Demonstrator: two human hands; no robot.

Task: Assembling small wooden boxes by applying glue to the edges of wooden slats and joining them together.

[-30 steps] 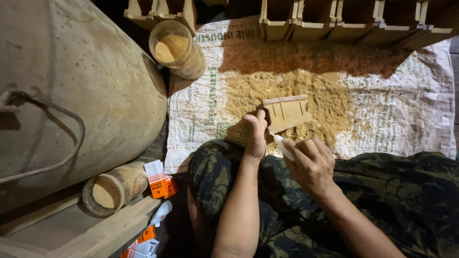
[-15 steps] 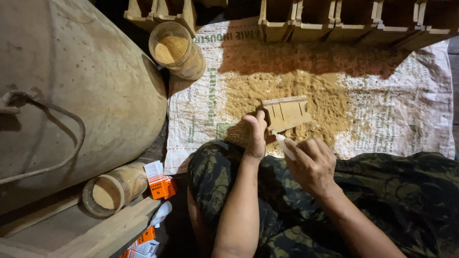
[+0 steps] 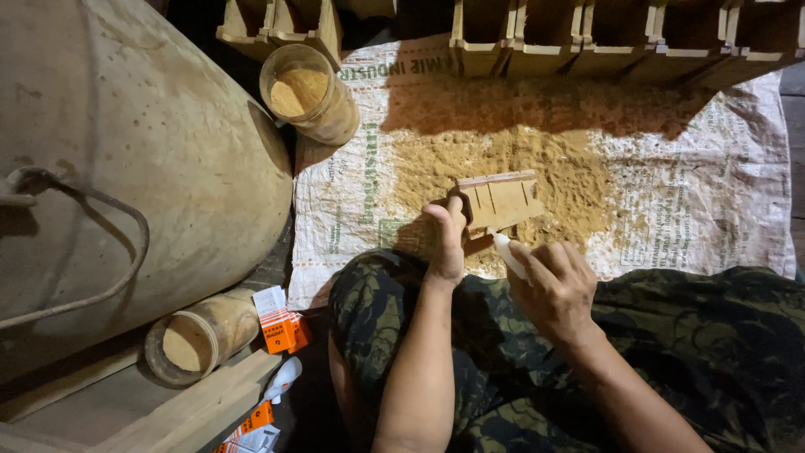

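Note:
My left hand grips the left end of a small slatted wooden piece and holds it just above a white woven sack strewn with sawdust. My right hand is closed around a small white glue bottle; its tip points up toward the lower edge of the wooden piece. Both hands sit over my lap in camouflage trousers.
A large rounded drum-like body with a cord fills the left. A jar of sawdust stands at the sack's top left, another jar lies lower left beside small orange boxes. Wooden frames line the far edge.

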